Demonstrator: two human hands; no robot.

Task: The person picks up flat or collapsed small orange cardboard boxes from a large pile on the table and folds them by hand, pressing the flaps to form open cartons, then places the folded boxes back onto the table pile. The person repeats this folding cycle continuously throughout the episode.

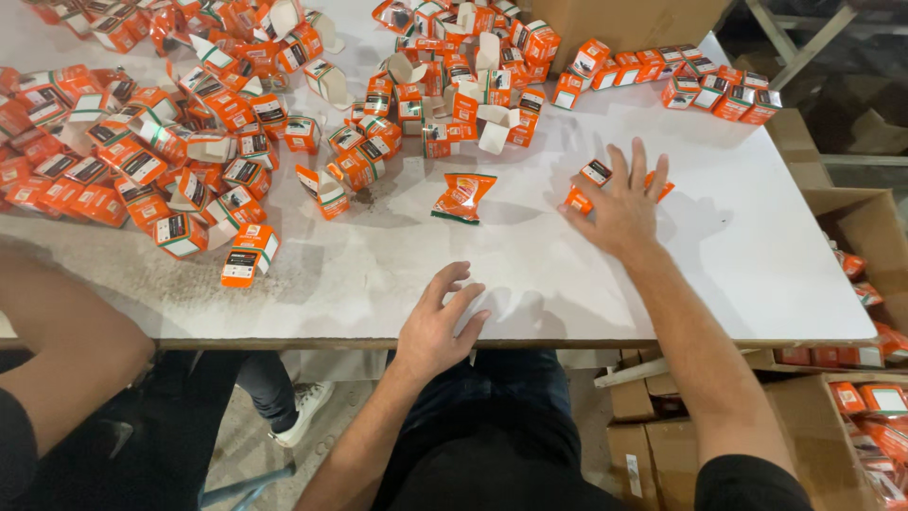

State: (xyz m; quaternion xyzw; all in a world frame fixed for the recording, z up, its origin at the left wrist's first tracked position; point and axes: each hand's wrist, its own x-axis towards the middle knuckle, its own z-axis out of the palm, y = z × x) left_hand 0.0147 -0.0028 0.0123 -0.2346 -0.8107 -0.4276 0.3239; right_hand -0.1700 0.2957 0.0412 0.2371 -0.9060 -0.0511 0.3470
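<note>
My right hand (619,203) lies palm down on the white table (738,255), fingers spread over a couple of small orange boxes (594,177). My left hand (437,326) rests at the table's near edge with fingers loosely curled, holding nothing. An orange sachet (462,197) lies on the table between the hands, a little beyond them.
A big heap of small orange boxes (170,123), many with flaps up, covers the table's left and far side. A row of shut boxes (705,87) lies far right. Cardboard cartons (851,416) with orange packs stand at right. Another person's arm (66,350) is at left.
</note>
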